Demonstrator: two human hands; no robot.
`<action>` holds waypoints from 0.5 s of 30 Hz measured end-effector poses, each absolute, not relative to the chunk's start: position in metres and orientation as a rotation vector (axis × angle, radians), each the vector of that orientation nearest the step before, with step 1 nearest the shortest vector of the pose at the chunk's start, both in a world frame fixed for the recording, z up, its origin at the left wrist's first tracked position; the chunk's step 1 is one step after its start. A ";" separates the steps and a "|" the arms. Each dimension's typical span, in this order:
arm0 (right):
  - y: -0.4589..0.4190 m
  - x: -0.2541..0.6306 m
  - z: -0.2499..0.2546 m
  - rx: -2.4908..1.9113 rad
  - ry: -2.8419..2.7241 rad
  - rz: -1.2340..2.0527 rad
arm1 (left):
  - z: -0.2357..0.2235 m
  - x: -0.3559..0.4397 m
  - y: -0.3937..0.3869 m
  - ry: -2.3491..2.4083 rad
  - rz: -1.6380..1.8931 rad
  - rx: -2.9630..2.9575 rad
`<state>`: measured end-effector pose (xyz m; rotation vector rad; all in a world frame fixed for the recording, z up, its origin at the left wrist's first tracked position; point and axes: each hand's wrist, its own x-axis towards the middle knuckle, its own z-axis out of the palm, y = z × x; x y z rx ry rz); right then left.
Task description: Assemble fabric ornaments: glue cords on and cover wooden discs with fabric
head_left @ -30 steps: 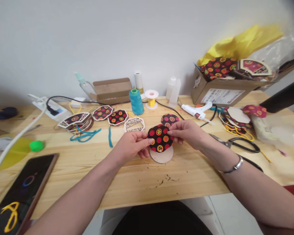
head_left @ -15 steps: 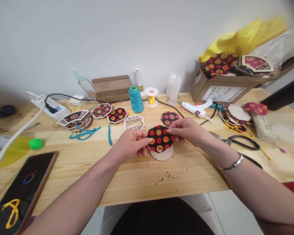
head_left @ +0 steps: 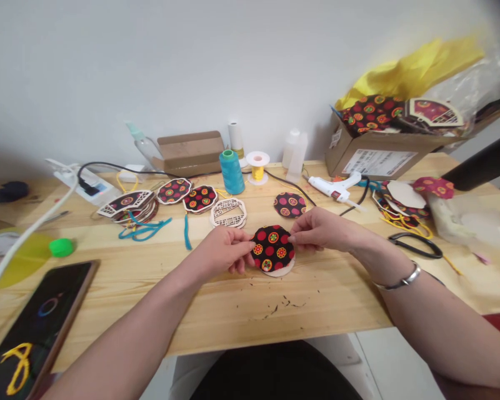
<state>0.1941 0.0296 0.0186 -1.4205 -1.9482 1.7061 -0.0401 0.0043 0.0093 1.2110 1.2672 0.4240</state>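
Between my two hands is a black patterned fabric piece (head_left: 274,250) with red dots and bright flower medallions. My left hand (head_left: 229,250) pinches its left edge, while the thumb and fingers of my right hand (head_left: 319,229) grip its upper right edge. Beneath it, a pale round board (head_left: 281,270) shows only along the lower edge; whether the two touch all over I cannot tell. Just behind my hands lies a second round patterned piece (head_left: 290,205). A pale lattice frame (head_left: 229,213) rests behind my left hand.
Finished-looking patterned ornaments (head_left: 200,199) lie to the left. Thread stands in a teal cone (head_left: 232,173) and a yellow spool (head_left: 257,168). A glue gun (head_left: 335,188), scissors (head_left: 415,244) and a full cardboard box (head_left: 375,155) are at right. A phone (head_left: 41,322) lies front left.
Both hands have brought the black fabric piece down and towards me. It now covers most of the pale board, and the round piece behind is more exposed.
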 end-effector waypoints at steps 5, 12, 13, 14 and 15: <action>0.030 0.195 0.021 -1.440 -1.919 1.746 | 0.006 -0.042 0.004 1.280 0.404 1.262; 0.031 0.196 0.015 -1.458 -1.994 1.711 | 0.007 -0.041 0.003 1.355 0.400 1.319; 0.031 0.197 0.015 -1.463 -2.010 1.695 | 0.007 -0.041 0.003 1.358 0.403 1.322; 0.031 0.197 0.014 -1.467 -2.023 1.683 | 0.008 -0.041 0.003 1.359 0.406 1.325; 0.031 0.196 0.015 -1.470 -2.034 1.674 | 0.008 -0.040 0.003 1.359 0.408 1.326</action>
